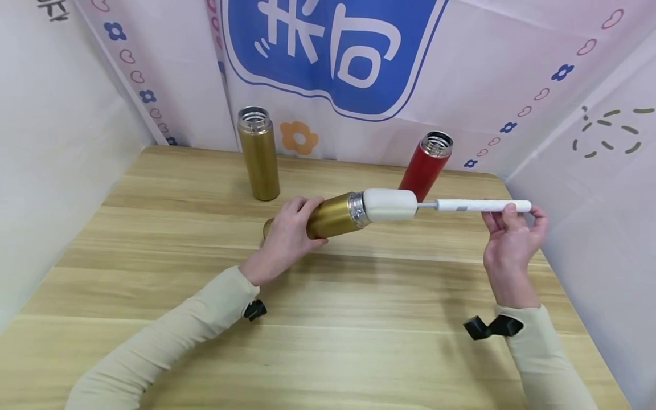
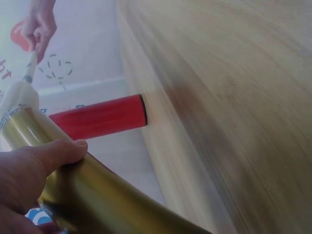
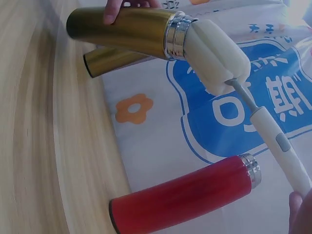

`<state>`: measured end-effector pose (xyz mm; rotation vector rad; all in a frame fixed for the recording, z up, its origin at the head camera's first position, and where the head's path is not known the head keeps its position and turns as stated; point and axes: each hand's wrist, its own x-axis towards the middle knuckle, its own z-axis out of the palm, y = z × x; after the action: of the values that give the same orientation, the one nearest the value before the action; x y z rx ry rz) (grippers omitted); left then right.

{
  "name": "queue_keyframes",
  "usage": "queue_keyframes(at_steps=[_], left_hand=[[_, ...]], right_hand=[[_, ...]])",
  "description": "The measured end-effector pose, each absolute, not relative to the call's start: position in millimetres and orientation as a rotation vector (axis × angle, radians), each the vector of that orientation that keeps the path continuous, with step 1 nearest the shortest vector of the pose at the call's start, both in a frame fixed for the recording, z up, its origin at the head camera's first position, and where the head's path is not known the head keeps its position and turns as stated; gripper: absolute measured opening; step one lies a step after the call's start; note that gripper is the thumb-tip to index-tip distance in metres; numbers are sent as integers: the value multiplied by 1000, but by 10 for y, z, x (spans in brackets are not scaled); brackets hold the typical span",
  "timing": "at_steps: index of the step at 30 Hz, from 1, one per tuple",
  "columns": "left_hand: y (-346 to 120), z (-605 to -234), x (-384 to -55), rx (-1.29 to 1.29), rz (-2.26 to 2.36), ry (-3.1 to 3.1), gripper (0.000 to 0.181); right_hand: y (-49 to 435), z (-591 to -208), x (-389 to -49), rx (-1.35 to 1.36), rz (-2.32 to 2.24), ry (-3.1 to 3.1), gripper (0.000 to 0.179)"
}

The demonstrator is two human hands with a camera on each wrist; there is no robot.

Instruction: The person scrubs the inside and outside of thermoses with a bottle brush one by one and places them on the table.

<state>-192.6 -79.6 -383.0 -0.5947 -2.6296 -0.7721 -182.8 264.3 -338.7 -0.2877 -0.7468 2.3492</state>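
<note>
My left hand (image 1: 289,230) grips a gold thermos bottle (image 1: 335,216), tipped on its side above the table with its steel mouth facing right. In the left wrist view the thumb lies along the bottle's side. My right hand (image 1: 512,239) pinches the white handle of a sponge bottle brush (image 1: 482,205) near its end, with the thumb on top. The brush's cream sponge head (image 1: 390,204) is right at the bottle's mouth, most of it outside. In the right wrist view a grey rod joins sponge and handle.
A second gold bottle (image 1: 259,159) stands uncapped at the back left of the wooden table (image 1: 359,341). An uncapped red bottle (image 1: 425,168) stands at the back right, behind the brush. White printed cloth (image 1: 487,68) hangs along the back, with white walls at both sides.
</note>
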Motion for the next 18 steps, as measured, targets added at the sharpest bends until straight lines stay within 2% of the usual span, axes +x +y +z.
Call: queue_keyframes(at_steps=[7, 18], left_hand=[[-789, -3854, -1919, -643, -725, -2597, 76], [-759, -3864, -1884, -692, -608, -2600, 77]], right_hand=[[2602, -3369, -1792, -119, 2248, -818, 28], [2572, -3360, -1769, -31, 2144, -896, 28]])
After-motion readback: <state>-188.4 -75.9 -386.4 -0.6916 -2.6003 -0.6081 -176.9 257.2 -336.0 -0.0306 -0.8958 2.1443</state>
